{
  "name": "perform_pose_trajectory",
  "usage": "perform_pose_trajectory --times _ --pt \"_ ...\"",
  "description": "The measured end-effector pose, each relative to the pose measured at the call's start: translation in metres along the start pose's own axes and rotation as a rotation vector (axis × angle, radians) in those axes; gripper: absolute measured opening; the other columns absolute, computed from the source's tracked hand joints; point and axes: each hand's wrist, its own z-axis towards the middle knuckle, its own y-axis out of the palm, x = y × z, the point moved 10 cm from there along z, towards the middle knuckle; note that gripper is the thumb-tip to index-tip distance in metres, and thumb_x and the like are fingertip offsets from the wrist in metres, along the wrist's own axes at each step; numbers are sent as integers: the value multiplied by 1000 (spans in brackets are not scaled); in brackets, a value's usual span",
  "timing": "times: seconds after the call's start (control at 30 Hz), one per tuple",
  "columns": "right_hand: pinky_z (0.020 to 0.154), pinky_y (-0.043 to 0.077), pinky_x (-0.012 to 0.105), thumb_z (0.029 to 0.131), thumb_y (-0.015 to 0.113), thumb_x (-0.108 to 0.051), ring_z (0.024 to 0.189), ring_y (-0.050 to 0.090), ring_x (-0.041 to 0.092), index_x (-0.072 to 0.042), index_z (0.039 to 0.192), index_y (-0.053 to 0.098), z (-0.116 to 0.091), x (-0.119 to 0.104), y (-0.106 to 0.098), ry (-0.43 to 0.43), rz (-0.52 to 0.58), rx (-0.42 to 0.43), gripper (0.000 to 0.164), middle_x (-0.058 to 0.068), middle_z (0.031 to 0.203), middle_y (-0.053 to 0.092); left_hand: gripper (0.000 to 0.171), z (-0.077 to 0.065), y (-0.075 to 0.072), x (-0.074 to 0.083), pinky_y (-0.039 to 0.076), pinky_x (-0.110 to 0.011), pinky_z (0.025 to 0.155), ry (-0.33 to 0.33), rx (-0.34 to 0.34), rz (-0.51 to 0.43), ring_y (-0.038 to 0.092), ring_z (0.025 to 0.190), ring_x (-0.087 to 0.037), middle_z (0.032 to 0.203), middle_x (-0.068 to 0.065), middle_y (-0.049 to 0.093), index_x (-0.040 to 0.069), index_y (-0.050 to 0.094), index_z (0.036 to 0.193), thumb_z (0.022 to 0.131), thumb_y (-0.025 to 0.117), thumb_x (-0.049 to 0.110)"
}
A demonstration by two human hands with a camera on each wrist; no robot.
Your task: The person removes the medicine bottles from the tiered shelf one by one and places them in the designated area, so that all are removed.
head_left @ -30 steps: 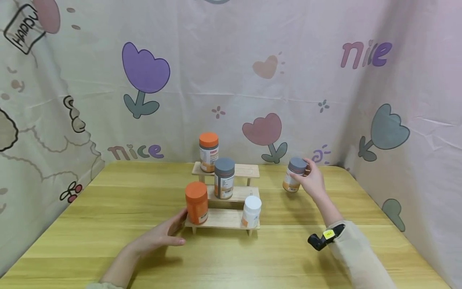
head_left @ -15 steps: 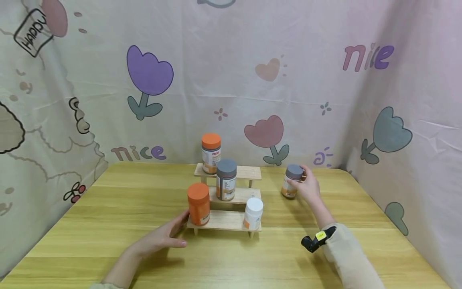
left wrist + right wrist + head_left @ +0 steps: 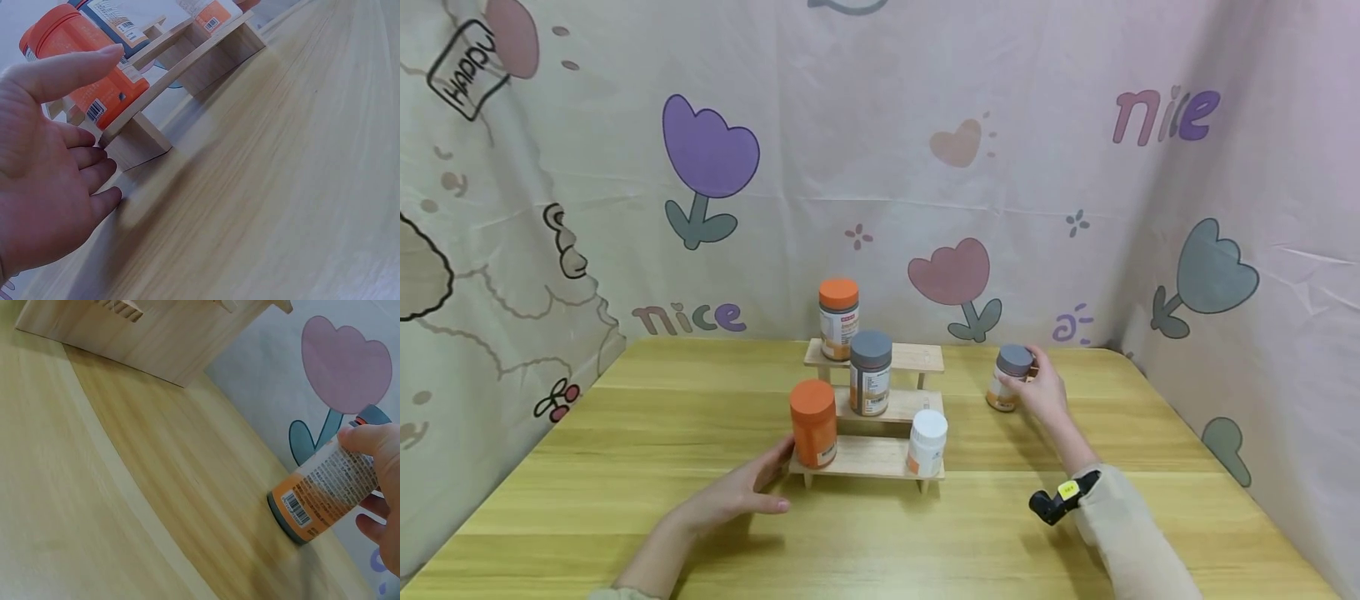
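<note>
My right hand (image 3: pixel 1041 387) holds a pill bottle with a grey cap (image 3: pixel 1009 379), thumb on the near side. Its label is orange and white; in the right wrist view the bottle (image 3: pixel 322 494) stands close over the tabletop, contact unclear. My left hand (image 3: pixel 733 496) is at the left end of a three-step wooden shelf (image 3: pixel 872 457), fingertips by its side and thumb stretched out. On the bottom step are an orange bottle (image 3: pixel 814 425) and a white bottle (image 3: pixel 927 443). A larger grey-capped bottle (image 3: pixel 871 375) occupies the middle step, an orange-capped bottle (image 3: pixel 838 321) the top.
The wooden table (image 3: pixel 625 433) extends around the shelf. Behind it hangs a printed curtain (image 3: pixel 820 150), which also closes off both sides. A black wrist camera (image 3: pixel 1060 497) sits on the right sleeve.
My right hand has brought the small grey-capped bottle a little lower and nearer, mostly in the first half second. The left hand keeps its place by the shelf. The head view shifted slightly.
</note>
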Motion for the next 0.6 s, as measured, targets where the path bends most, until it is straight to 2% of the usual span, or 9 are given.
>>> perform_pose_trajectory --times 0.3,0.6 --pt "95 38 53 87 66 -20 115 45 42 5 141 26 -2 -6 -7 -20 16 -39 72 31 129 43 90 1 -1 1 17 -10 100 -22 4 7 -2 137 -41 151 -23 -10 -5 -6 145 87 61 15" --pt "95 40 50 87 65 -18 116 46 42 6 138 31 0 -19 -23 -75 10 -22 66 29 128 46 91 0 -2 1 18 -11 101 -17 6 12 -1 137 -41 151 -23 -9 -5 -6 145 87 61 15"
